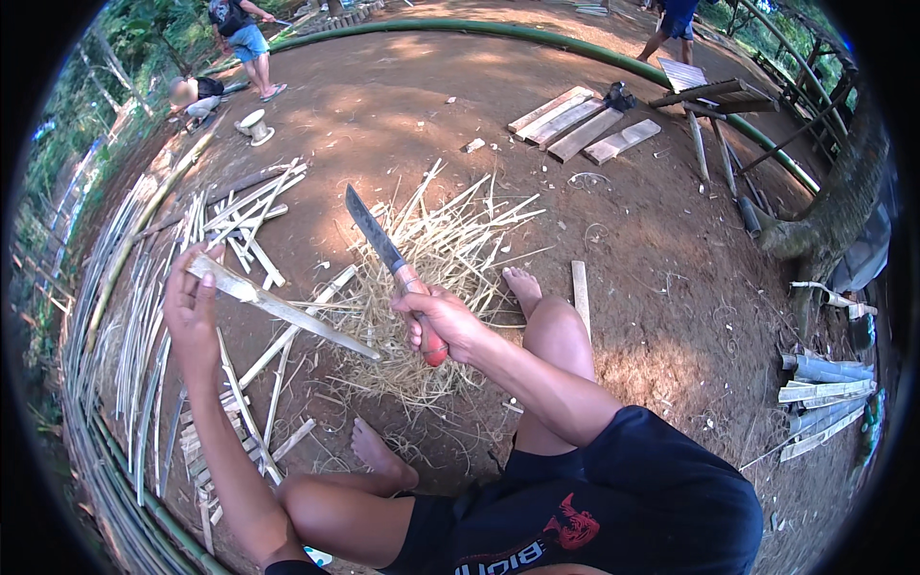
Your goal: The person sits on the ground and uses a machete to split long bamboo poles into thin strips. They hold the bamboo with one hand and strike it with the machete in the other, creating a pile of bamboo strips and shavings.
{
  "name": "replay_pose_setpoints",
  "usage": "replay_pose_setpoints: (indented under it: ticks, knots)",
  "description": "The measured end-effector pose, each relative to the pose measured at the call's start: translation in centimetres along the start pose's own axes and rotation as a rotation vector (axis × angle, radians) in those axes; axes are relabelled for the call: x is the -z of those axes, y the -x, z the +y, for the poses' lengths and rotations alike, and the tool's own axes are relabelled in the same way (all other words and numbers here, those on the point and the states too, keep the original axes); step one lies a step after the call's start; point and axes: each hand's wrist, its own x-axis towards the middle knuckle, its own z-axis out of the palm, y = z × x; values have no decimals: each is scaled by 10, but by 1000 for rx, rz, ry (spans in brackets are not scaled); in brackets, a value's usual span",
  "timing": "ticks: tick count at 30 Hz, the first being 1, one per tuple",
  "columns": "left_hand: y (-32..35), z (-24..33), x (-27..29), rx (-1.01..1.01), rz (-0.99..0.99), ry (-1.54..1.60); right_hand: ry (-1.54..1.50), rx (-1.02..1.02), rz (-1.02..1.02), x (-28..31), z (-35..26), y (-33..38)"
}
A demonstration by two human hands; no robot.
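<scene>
In my right hand (436, 321) is a long knife (374, 230) with a dark blade and a reddish handle, its tip pointing up and to the left. My left hand (192, 297) grips one end of a split bamboo strip (287, 309). The strip slants down to the right, its free end near the knife's handle but apart from the blade. Below both lies a heap of pale bamboo shavings and slivers (422, 374) on the ground, between my bare feet.
Long bamboo strips (120, 316) lie along the left, with short pieces (206, 446) nearby. Wooden planks (575, 125) rest ahead. A tree trunk (834, 211) and split bamboo bundle (829, 393) stand right. People (251, 43) are farther off, beside a long green bamboo pole (460, 26).
</scene>
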Motion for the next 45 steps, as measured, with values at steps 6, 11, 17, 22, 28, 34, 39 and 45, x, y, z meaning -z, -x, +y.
replay_pose_setpoints:
  ticks: [6,11,17,22,28,34,39,45]
  knots:
    - [9,1,-21,83,80,49,6,-41,107,4,3,1]
    - [12,-13,-22,83,113,49,108,-12,121,5,10,0]
    - [5,-5,-14,5,291,95,277,173,76,-13,13,5]
    - [10,-20,-12,68,209,144,350,211,31,-23,19,8]
    - [10,-27,-8,48,144,92,533,280,38,-23,20,13]
    - [15,-23,13,96,7,96,646,446,37,-28,19,21]
    - [17,-18,9,35,1,57,807,509,59,-34,22,23]
    - [17,-2,-21,-14,76,88,815,623,7,-38,33,15]
